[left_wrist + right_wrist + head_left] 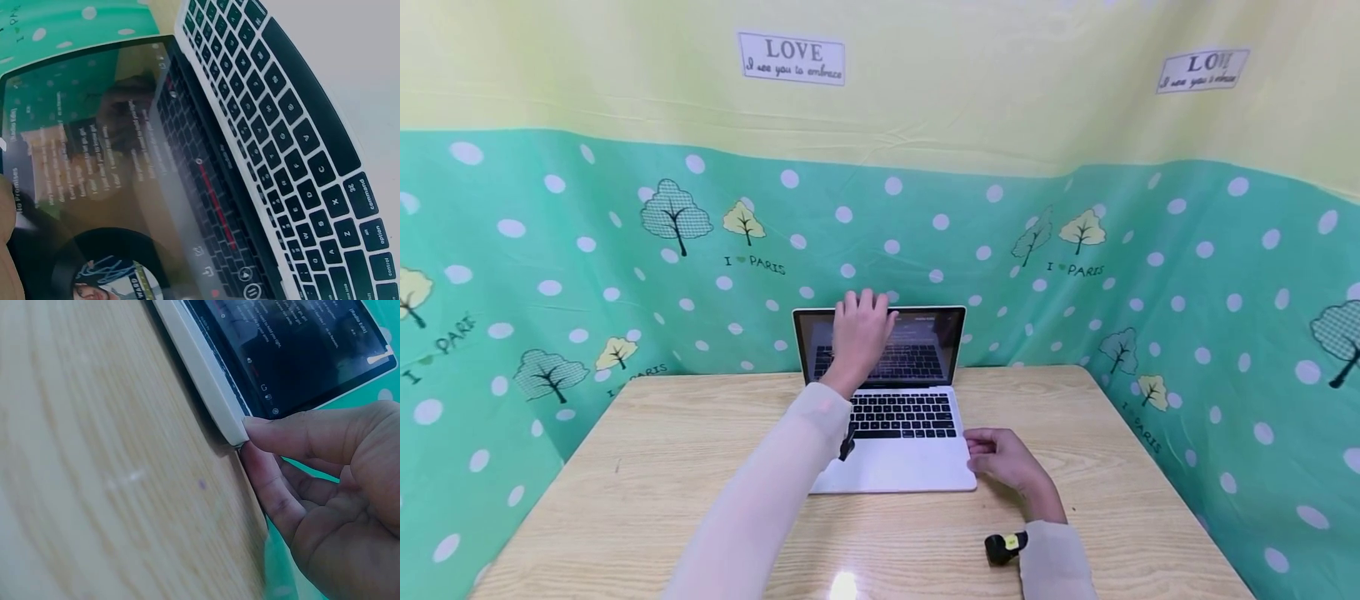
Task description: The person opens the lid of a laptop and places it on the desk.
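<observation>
**Two hands on an open laptop**

Nearest, a bright glare point(843, 586) lies on the wood-grained tabletop point(700, 467). To its right, a black device point(1005, 547) with a yellow label sits at the cuff of the pale right sleeve point(1056, 558); the pale left sleeve point(775, 483) reaches forward across the middle.

The silver laptop point(895, 463) stands open on the tabletop, toward its far side, front edge facing the person. The right hand point(1011, 462) is at the right side of its base, near the front corner, pinching the edge: the thumb lies on top and a finger just below.

Further in comes the black keyboard point(910, 414), partly covered by the left arm. Beyond it the screen point(925, 342) rises, lit, with lines of text, a red bar and part of a round picture; the keys are mirrored in its glass. The left hand point(859, 333) is at its top rim, fingers close together and reaching past the edge; whether they grip it, I cannot tell.

Behind everything hangs a cloth point(865, 250), green with white dots and printed trees point(743, 219) below, yellow above with "LOVE" panels point(792, 58).
</observation>
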`<state>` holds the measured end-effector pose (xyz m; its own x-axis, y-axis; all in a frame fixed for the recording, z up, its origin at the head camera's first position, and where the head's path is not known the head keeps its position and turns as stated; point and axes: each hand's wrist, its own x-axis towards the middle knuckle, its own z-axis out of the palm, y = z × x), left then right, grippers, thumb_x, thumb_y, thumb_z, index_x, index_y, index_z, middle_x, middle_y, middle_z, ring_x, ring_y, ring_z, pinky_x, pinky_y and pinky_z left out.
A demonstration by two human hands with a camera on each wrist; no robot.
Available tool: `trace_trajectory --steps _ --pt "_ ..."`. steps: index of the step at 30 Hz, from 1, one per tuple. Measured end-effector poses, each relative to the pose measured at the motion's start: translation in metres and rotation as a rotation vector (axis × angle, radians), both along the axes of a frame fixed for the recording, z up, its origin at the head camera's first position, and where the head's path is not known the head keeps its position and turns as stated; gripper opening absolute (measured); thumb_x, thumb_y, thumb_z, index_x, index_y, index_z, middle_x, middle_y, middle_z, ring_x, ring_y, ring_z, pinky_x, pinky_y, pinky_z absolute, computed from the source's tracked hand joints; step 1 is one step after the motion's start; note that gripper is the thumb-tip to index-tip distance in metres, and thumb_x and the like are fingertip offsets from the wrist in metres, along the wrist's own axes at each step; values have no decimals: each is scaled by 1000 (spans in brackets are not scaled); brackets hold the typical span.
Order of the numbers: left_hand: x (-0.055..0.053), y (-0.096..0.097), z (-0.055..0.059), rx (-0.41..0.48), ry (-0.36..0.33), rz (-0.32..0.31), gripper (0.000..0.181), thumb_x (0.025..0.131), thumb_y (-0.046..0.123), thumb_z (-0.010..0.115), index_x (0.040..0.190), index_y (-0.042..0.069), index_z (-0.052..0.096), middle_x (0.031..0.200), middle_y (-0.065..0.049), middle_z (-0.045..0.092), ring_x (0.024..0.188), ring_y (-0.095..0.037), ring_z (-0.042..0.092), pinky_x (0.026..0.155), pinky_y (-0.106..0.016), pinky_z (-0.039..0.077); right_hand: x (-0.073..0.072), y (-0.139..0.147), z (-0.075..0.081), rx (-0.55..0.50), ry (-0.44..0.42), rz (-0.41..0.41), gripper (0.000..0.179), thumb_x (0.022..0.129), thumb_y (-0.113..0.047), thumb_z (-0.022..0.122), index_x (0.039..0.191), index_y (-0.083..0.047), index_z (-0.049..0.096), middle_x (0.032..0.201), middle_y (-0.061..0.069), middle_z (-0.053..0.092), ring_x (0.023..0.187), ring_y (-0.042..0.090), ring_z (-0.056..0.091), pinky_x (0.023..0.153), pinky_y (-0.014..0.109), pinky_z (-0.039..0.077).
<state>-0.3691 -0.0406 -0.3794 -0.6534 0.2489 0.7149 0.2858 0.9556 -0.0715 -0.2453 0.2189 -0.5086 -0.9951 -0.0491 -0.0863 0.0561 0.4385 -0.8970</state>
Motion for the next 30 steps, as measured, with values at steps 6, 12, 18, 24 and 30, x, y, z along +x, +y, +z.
trace_trajectory --steps 6,12,18,24,30 --pt "-10 0 -4 -21 1 12 34 105 44 56 120 15 65 111 -8 61 95 -30 52 84 -43 48 -1 0 -1 -6 -1 2 46 82 16 71 127 9 66 106 12 69 95 23 63 81 33 57" --pt "-20 0 -3 -1 -12 9 35 105 44 55 122 14 64 112 -9 61 98 -31 53 87 -44 48 -1 1 0 -17 13 9 47 80 17 71 126 10 66 105 12 70 96 23 64 81 34 58" --pt "-25 0 -2 -8 -32 15 35 105 43 56 122 13 64 112 -10 61 99 -31 54 88 -45 48 0 0 -1 -20 -2 3 46 82 16 72 127 8 66 106 12 70 97 24 64 82 33 57" --pt "-29 -1 -2 -24 -37 26 35 105 44 55 120 14 64 112 -9 61 99 -31 54 88 -44 48 0 -1 0 -19 -11 1 46 82 16 71 128 8 66 106 13 69 97 25 64 81 31 57" --pt "-32 -1 1 -19 -53 13 34 106 43 54 120 13 64 113 -10 61 99 -32 54 88 -44 48 -1 -2 2 9 -21 -13 46 83 15 71 129 7 66 106 11 70 96 23 63 83 33 57"
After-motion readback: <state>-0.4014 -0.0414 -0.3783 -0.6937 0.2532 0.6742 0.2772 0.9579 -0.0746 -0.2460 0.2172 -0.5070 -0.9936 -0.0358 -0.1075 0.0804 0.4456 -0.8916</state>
